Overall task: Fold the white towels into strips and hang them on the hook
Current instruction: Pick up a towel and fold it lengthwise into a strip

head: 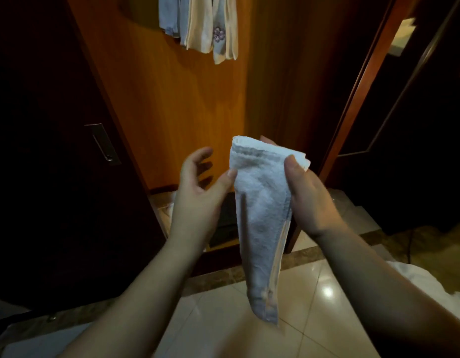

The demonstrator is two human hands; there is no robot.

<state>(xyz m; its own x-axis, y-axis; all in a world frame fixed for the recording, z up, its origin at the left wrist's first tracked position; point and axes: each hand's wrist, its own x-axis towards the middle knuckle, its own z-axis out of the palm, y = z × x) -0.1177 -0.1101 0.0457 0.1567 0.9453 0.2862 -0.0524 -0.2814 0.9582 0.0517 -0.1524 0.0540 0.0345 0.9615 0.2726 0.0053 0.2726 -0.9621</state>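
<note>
A white towel (262, 218), folded into a long narrow strip, hangs down in front of me over the tiled floor. My right hand (305, 200) grips its top end, thumb on the near face and fingers behind. My left hand (200, 195) is beside the towel's left edge with its fingers spread and relaxed; only the thumb tip touches the cloth. Several folded towels (200, 24) hang high on the orange wooden panel (172, 104), one with a purple flower mark. The hook itself is out of view.
A dark sliding door with a metal recessed handle (103, 144) stands at the left. A dark doorway with a wooden frame (358, 99) is at the right. White cloth (430, 282) lies at the lower right on the glossy tile floor (301, 306).
</note>
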